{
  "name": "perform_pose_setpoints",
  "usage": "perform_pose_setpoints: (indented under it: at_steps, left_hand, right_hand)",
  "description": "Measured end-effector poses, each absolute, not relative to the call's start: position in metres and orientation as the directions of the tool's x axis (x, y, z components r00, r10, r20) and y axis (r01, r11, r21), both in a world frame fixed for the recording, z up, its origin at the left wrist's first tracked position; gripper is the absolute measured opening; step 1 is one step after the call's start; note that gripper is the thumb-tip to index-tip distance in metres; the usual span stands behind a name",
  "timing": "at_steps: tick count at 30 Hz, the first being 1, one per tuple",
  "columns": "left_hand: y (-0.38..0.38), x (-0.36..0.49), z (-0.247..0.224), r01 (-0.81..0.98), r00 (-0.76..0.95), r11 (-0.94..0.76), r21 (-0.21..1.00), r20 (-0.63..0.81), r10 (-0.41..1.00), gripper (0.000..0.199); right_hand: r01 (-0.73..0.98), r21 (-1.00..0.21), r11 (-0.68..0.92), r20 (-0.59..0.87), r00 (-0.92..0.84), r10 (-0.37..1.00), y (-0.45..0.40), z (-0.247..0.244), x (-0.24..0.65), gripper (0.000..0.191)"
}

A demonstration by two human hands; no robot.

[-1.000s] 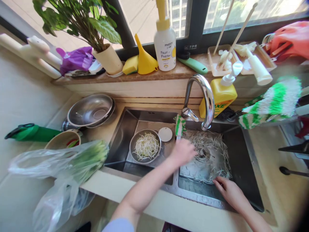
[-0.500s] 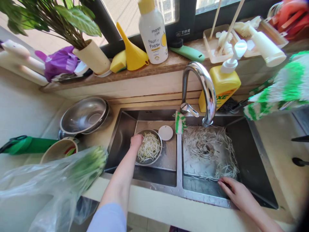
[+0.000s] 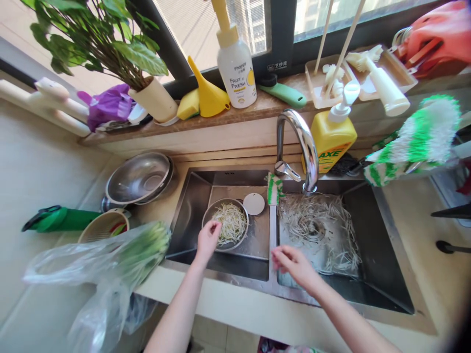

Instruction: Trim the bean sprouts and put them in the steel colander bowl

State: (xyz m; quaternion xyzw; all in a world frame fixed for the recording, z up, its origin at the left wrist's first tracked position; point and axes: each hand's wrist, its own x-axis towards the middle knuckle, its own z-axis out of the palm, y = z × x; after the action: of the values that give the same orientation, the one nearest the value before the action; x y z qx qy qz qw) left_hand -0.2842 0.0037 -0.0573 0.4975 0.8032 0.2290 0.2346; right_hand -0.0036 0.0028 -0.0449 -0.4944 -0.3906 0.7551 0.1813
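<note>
In the left basin of a steel double sink point(image 3: 228, 175), a metal bowl point(image 3: 224, 199) with a heap of bean sprouts point(image 3: 231, 224). Just over the bowl's near rim, the left hand point(image 3: 208, 240): fingers loosely curled, about half open, right at the rim; any hold on a few sprouts too small to tell. Beside the sink's divider, over the right basin, the right hand point(image 3: 294, 264): fingers half curled and tips angled down, nothing visible in them. Below and beyond it, more bean sprouts point(image 3: 312, 230), scattered across the basin floor around the drain. Just behind the bowl, a round white disc point(image 3: 253, 203); at the far end of the divider, a green-and-white scrub brush point(image 3: 274, 189). Farther back, a curved tap point(image 3: 298, 142), a yellow soap bottle point(image 3: 334, 139) and, off to the right, a green-and-white duster point(image 3: 415, 142). Left of the sink, stacked steel bowls point(image 3: 139, 177), a small basket point(image 3: 105, 228) and a plastic bag of green vegetables point(image 3: 143, 250). Along the windowsill point(image 3: 154, 130), a white pump bottle point(image 3: 235, 73), a yellow funnel point(image 3: 208, 93), a sponge point(image 3: 188, 104) and a potted plant point(image 3: 110, 44).
</note>
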Motion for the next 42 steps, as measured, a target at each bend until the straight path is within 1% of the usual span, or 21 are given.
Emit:
perform_pose_setpoints:
  at_steps: [1,2,3,6,10,13,15,18,21,23,25,28,30,32,35,37,39,42]
  left_hand:
    - [-0.007,-0.267,-0.051,0.624,-0.399,0.363,0.692,-0.117,0.910,0.026]
    - [-0.017,-0.249,-0.046,0.589,-0.395,0.332,0.737,-0.096,0.914,0.024]
    - [-0.025,-0.232,-0.042,0.588,-0.390,0.307,0.748,-0.071,0.918,0.021]
    - [-0.045,-0.191,-0.036,0.678,-0.284,0.184,0.712,0.022,0.958,0.014]
    - [-0.057,-0.159,-0.037,0.785,-0.124,0.005,0.619,0.149,0.981,0.011]
    - [-0.061,-0.144,-0.036,0.818,-0.008,-0.088,0.568,0.164,0.986,0.014]
    - [-0.062,-0.137,-0.033,0.818,0.039,-0.122,0.562,0.157,0.987,0.015]
    - [-0.061,-0.133,-0.026,0.801,0.050,-0.130,0.584,0.152,0.987,0.020]
    - [-0.053,-0.133,-0.019,0.804,0.150,-0.196,0.562,0.126,0.981,0.033]
    - [-0.046,-0.133,-0.016,0.821,0.240,-0.255,0.510,0.098,0.966,0.035]
    - [-0.039,-0.132,-0.015,0.851,0.254,-0.264,0.455,0.084,0.964,0.030]
    - [-0.037,-0.129,-0.017,0.883,0.238,-0.260,0.391,0.103,0.966,0.020]
    - [-0.040,-0.127,-0.019,0.889,0.257,-0.285,0.358,0.125,0.958,0.017]
    - [-0.045,-0.126,-0.021,0.894,0.267,-0.297,0.337,0.132,0.955,0.016]
    - [-0.054,-0.124,-0.022,0.904,0.235,-0.261,0.339,0.116,0.965,0.015]
    - [-0.058,-0.124,-0.021,0.910,0.200,-0.221,0.350,0.095,0.975,0.015]
    - [-0.062,-0.127,-0.019,0.914,0.170,-0.186,0.361,0.077,0.982,0.016]
    - [-0.066,-0.146,-0.020,0.916,0.140,-0.152,0.372,0.058,0.988,0.018]
  right_hand:
    - [0.041,-0.723,-0.690,-0.623,-0.470,0.625,0.003,-0.042,-0.022,0.036]
    - [-0.011,-0.676,-0.737,-0.639,-0.490,0.594,0.004,-0.040,-0.036,0.037]
    - [-0.055,-0.640,-0.767,-0.651,-0.493,0.578,0.004,-0.039,-0.048,0.037]
    - [-0.151,-0.579,-0.801,-0.690,-0.434,0.580,0.004,-0.042,-0.059,0.036]
    - [-0.178,-0.583,-0.793,-0.707,-0.370,0.603,0.001,-0.047,-0.041,0.031]
    - [-0.204,-0.576,-0.792,-0.714,-0.348,0.608,-0.002,-0.047,-0.027,0.031]
    - [-0.235,-0.580,-0.780,-0.705,-0.336,0.625,-0.005,-0.046,-0.020,0.032]
    - [-0.238,-0.656,-0.716,-0.633,-0.342,0.694,-0.008,-0.040,-0.006,0.032]
    - [-0.158,-0.755,-0.636,-0.536,-0.410,0.738,-0.010,-0.034,0.014,0.029]
    - [-0.075,-0.807,-0.585,-0.497,-0.449,0.743,-0.011,-0.031,0.026,0.028]
    - [0.019,-0.848,-0.530,-0.481,-0.450,0.753,-0.012,-0.030,0.036,0.026]
    - [0.152,-0.888,-0.433,-0.456,-0.409,0.791,-0.014,-0.033,0.044,0.019]
    - [0.254,-0.905,-0.341,-0.417,-0.372,0.829,-0.017,-0.037,0.046,0.012]
    - [0.376,-0.894,-0.244,-0.375,-0.327,0.868,-0.021,-0.041,0.046,0.006]
    - [0.513,-0.843,-0.160,-0.332,-0.263,0.906,-0.025,-0.044,0.041,0.007]
    - [0.553,-0.819,-0.150,-0.328,-0.238,0.914,-0.027,-0.044,0.037,0.007]
    - [0.557,-0.815,-0.161,-0.336,-0.228,0.914,-0.028,-0.044,0.033,0.006]
    - [0.470,-0.859,-0.205,-0.346,-0.238,0.908,-0.025,-0.047,0.031,0.005]
